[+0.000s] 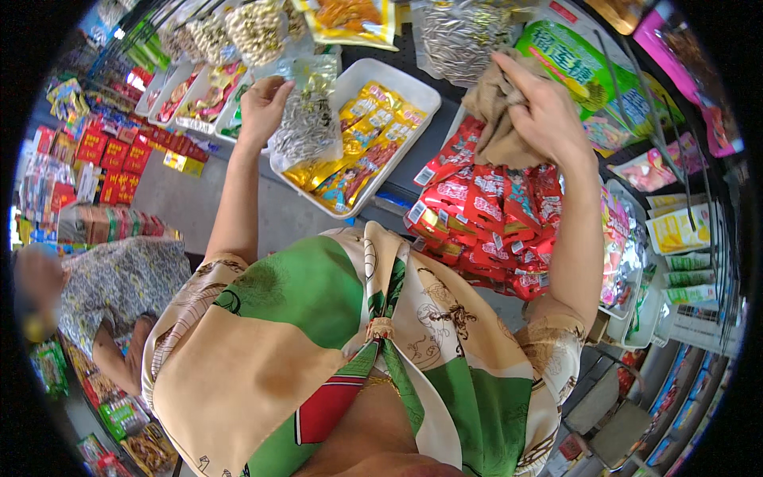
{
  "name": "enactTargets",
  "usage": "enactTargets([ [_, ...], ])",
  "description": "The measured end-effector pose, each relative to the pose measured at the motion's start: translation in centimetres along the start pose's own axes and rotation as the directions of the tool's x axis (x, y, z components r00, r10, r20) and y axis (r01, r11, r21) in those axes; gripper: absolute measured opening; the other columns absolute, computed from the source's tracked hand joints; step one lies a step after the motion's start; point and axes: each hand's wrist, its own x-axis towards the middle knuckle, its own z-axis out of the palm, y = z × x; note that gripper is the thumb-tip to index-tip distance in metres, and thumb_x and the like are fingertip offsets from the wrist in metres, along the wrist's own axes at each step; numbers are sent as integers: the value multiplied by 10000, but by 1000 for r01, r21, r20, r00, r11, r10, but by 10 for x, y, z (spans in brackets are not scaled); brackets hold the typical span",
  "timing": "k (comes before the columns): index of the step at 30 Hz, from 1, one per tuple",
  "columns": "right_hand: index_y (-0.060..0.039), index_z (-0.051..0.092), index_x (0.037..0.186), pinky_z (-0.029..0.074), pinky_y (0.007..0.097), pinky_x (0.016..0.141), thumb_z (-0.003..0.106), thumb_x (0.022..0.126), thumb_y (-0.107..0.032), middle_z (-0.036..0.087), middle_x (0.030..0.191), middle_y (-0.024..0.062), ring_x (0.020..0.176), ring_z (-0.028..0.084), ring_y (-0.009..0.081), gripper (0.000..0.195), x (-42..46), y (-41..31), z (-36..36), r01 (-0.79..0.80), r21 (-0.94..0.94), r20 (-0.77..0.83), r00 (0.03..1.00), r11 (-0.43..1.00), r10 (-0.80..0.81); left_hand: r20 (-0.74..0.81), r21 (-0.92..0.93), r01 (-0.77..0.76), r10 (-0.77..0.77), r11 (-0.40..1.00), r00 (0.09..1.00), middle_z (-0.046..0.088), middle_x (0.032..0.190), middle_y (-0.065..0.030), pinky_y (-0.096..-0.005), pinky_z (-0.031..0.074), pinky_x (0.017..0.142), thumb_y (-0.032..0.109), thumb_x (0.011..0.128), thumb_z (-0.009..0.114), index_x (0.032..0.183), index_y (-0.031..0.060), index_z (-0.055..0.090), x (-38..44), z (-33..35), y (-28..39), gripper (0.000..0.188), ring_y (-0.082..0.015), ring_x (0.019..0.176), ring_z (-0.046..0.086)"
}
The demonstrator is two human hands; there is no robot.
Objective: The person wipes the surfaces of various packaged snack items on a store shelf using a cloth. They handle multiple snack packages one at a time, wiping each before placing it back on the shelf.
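Observation:
My left hand (262, 106) pinches the upper left edge of a clear plastic bag of striped seeds (305, 128), which overlaps the near-left corner of a white plastic tray (430, 102). Yellow snack packets (381, 128) lie in that tray. My right hand (545, 116) is closed on a bunched brown cloth (492, 122). The cloth is against a second clear bag of seeds (456, 45) and over a heap of red snack packets (492, 203). My right fingers partly hide the cloth, and the red packets cover most of their container.
Green snack bags (563, 59) hang on metal hooks at the right. Bags of nuts (256, 33) hang at upper left above small white trays (164, 110). Stacked red boxes (113, 158) stand across the aisle floor (185, 191). Another person (122, 286) is at left. A chair (614, 417) stands lower right.

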Motion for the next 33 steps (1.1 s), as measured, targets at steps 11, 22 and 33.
enactTargets([
  [11,-55,500,1160,429,403,608,479,579,18,520,639,175,601,527,335,586,-42,-39,-3,60,157,34,997,986,-66,-108,-265,514,-554,816,825,571,706,-66,-288,409,533,290,702,702,839,-67,599,23,-10,-87,395,-145,595,513],
  [22,-77,493,1175,431,412,636,507,577,5,536,653,152,618,530,319,604,-49,-37,3,56,82,-73,996,995,-50,235,-491,406,-332,771,914,584,693,-16,-222,412,593,71,789,593,747,-3,607,-4,0,-23,86,-82,648,522],
  [33,-308,474,1228,330,332,399,513,594,-22,281,479,35,391,351,201,697,-16,-76,-1,268,-277,-102,947,923,-305,368,-870,310,86,384,926,630,881,-90,-272,490,717,84,814,558,917,-36,601,7,1,110,164,-139,766,604],
])
